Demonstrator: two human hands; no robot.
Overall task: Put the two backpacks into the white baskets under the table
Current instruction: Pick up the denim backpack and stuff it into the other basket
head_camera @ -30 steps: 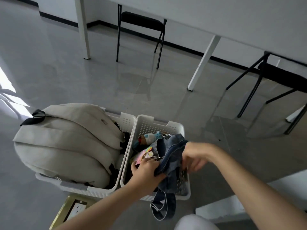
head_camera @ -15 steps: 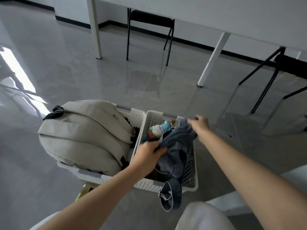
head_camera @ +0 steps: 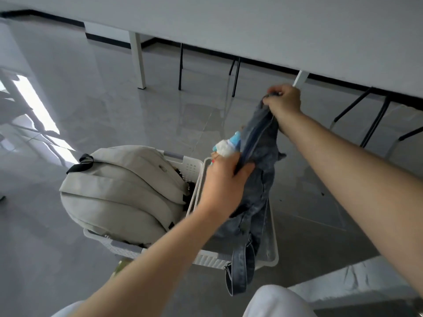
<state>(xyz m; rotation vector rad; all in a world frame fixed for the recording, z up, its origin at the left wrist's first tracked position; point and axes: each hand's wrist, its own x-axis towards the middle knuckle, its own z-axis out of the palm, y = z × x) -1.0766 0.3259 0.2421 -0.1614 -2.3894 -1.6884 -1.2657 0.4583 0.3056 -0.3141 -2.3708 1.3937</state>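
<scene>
A beige backpack (head_camera: 123, 191) lies on its side in the left white basket (head_camera: 128, 249) on the floor. A blue denim backpack (head_camera: 258, 179) hangs stretched above the right white basket (head_camera: 272, 252), its lower part and a strap (head_camera: 240, 271) drooping over the basket's near rim. My right hand (head_camera: 282, 101) grips its top edge, raised high. My left hand (head_camera: 225, 181) is shut on its side by the zipper, next to a small blue and white plush charm (head_camera: 229, 145).
A white table top (head_camera: 274, 30) spans the upper view, with white legs (head_camera: 139, 62) and black chair legs (head_camera: 235, 74) beneath it. A brass floor socket (head_camera: 120, 266) peeks out near the baskets. Glossy grey floor tiles surround the baskets.
Both hands have lifted the denim backpack up out of the right basket; my right hand rose far higher and my left hand shifted up along the bag's side.
</scene>
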